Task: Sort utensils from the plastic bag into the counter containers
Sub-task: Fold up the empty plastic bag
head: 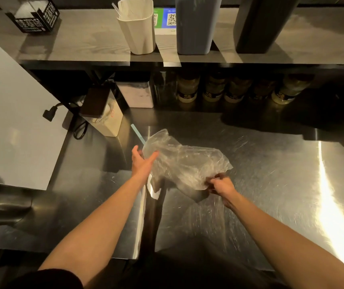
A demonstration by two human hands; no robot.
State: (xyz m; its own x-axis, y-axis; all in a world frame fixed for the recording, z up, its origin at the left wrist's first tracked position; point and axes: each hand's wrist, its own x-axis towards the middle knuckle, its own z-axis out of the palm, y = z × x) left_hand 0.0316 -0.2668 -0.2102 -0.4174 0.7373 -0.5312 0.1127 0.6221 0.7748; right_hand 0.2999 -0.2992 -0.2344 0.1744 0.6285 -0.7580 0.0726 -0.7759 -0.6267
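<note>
1. A brushed steel surface [250,195] fills the foreground, scuffed in swirls, with a bright streak of glare at the right.
2. The clear plastic bag [185,161] is crumpled over the middle of it, between the 2 hands — its open end toward the left.
3. The left hand [143,161] is spread, fingers straight against the bag's open end. A pale blue straw [137,133] pokes out past it; I cannot tell whether the hand touches it.
4. The right hand [219,184] pinches the bag's near right edge.
5. Above, a grey wood-grain shelf [83,38] carries 3 tall containers — a cream container [137,34] with clear straws inside, a blue-grey container [196,28] and a dark container [258,28]. A QR sign [164,19] stands behind them.
6. Under the shelf, 5 jars [187,88] stand in shadow, with a white box [108,122] with a dark lid to their left.
7. A white appliance [10,111] sits at the left.
</note>
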